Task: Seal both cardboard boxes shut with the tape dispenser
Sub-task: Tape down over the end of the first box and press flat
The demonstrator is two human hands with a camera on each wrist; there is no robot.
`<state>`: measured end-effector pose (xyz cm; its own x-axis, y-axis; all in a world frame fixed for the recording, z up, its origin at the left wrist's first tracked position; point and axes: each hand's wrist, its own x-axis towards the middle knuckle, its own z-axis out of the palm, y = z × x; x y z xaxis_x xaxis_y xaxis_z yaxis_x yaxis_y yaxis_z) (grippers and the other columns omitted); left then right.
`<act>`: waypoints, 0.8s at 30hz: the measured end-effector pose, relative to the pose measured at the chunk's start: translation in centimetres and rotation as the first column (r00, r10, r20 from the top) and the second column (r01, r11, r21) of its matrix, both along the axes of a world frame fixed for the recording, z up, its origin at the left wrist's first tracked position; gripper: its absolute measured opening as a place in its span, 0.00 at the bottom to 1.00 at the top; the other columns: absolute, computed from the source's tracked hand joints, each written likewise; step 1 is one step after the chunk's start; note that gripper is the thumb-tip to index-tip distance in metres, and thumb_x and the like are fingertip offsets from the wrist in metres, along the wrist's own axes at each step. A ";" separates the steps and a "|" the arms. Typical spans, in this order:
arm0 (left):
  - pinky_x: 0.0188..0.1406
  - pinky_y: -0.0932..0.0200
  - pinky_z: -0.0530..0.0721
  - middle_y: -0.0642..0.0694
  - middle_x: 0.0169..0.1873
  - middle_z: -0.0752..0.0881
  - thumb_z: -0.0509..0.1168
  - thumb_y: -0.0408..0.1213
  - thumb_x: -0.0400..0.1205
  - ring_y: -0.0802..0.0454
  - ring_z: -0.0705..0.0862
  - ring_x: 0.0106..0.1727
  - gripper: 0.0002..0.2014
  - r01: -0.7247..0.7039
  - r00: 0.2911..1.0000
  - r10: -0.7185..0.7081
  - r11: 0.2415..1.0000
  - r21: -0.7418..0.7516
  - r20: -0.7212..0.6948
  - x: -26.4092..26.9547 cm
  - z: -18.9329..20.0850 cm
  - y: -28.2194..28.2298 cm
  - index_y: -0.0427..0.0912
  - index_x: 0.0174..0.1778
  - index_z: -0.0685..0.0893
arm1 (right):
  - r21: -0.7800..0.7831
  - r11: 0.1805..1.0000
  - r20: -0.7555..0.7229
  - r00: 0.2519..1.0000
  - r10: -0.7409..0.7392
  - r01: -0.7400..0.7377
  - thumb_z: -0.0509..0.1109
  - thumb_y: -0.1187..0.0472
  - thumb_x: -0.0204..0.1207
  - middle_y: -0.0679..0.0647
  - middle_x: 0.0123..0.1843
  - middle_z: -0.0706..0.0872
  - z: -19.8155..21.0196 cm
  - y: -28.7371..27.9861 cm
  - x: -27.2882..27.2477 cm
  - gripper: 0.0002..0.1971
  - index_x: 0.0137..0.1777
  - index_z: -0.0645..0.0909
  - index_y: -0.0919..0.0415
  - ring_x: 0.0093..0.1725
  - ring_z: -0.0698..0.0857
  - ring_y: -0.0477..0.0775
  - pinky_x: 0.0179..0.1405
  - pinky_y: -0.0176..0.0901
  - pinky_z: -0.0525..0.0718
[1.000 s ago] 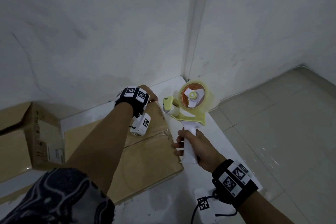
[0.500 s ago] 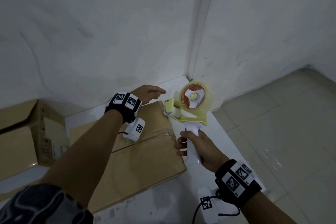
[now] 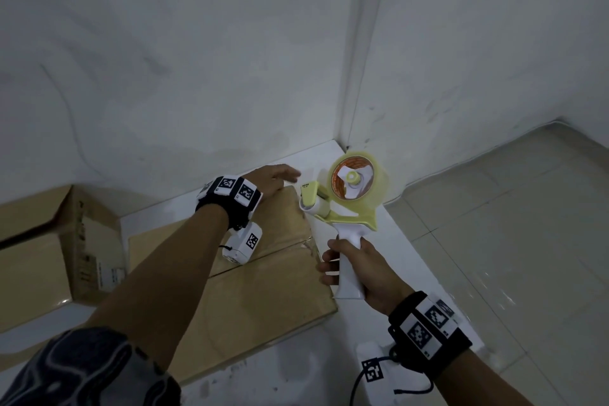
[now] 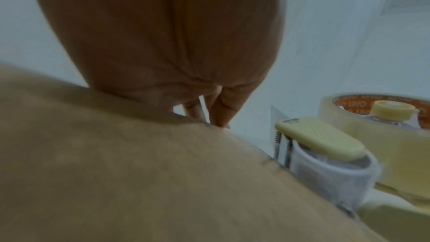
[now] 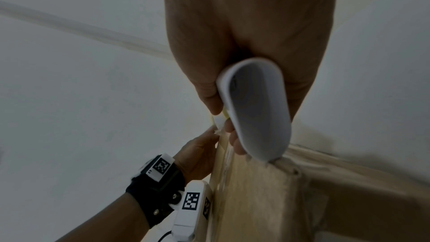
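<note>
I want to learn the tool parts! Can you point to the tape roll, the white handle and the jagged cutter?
tape roll [image 3: 379, 184], head view, on its clear outer band.
white handle [image 3: 351, 269], head view, on the grip between the fingers.
jagged cutter [image 4: 277, 140], left wrist view, on the toothed blade edge.

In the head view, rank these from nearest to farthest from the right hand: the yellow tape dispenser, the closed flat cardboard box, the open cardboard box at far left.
1. Yellow tape dispenser: gripped by its white handle in the right hand.
2. Closed flat cardboard box: just left of that hand.
3. Open cardboard box: far left, beyond the left forearm.
</note>
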<state>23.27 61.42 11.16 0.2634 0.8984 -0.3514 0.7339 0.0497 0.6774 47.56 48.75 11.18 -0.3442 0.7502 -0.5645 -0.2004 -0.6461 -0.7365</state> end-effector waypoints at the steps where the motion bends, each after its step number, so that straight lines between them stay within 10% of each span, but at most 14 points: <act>1: 0.60 0.71 0.72 0.47 0.66 0.83 0.52 0.22 0.82 0.56 0.78 0.67 0.24 0.002 0.999 -0.003 1.000 0.018 0.040 0.2 0.2 -0.1 0.44 0.68 0.81 | -0.001 1.000 -0.001 1.000 0.000 0.000 0.67 0.66 0.83 0.61 0.36 0.82 0.0 0.0 0.0 0.04 0.51 0.74 0.65 0.37 0.84 0.60 0.38 0.54 0.84; 6: 0.57 0.64 0.68 0.47 0.63 0.84 0.47 0.32 0.88 0.53 0.79 0.60 0.21 0.062 0.994 -0.060 0.998 0.014 -0.091 0.9 0.5 -0.3 0.46 0.59 0.87 | 0.002 1.000 -0.003 1.000 -0.009 0.009 0.67 0.66 0.83 0.61 0.36 0.81 0.1 0.0 0.0 0.03 0.51 0.74 0.65 0.36 0.84 0.60 0.40 0.55 0.83; 11: 0.69 0.57 0.65 0.47 0.75 0.75 0.52 0.43 0.89 0.47 0.72 0.74 0.18 0.147 0.944 -0.157 0.987 -0.057 -0.289 -0.1 1.2 -1.2 0.50 0.73 0.77 | -0.007 1.000 -0.014 1.000 -0.011 0.011 0.67 0.66 0.83 0.61 0.36 0.80 -0.2 0.0 -0.1 0.04 0.51 0.74 0.65 0.35 0.83 0.60 0.40 0.56 0.80; 14: 0.60 0.57 0.68 0.46 0.70 0.78 0.54 0.54 0.87 0.47 0.77 0.65 0.21 0.147 0.903 -0.180 0.983 -0.113 -0.389 -1.7 1.4 -2.8 0.47 0.71 0.76 | -0.010 1.000 -0.001 1.000 0.015 -0.015 0.67 0.65 0.83 0.62 0.37 0.80 -0.3 0.3 -0.1 0.04 0.52 0.74 0.64 0.36 0.83 0.59 0.37 0.53 0.81; 24: 0.42 0.58 0.69 0.35 0.61 0.81 0.49 0.49 0.89 0.43 0.79 0.59 0.23 -0.039 0.894 -0.010 0.994 -0.101 -0.448 0.5 1.3 -1.7 0.34 0.62 0.80 | 0.035 0.992 0.158 0.981 0.112 -0.118 0.67 0.59 0.85 0.61 0.47 0.87 1.4 4.8 1.6 0.09 0.61 0.80 0.63 0.45 0.88 0.61 0.44 0.55 0.88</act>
<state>23.73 59.72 12.43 0.0434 0.8525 -0.5209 0.9565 0.1150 0.2680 49.16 53.54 12.60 -0.3399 0.7360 -0.5855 -0.0071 -0.6246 -0.7809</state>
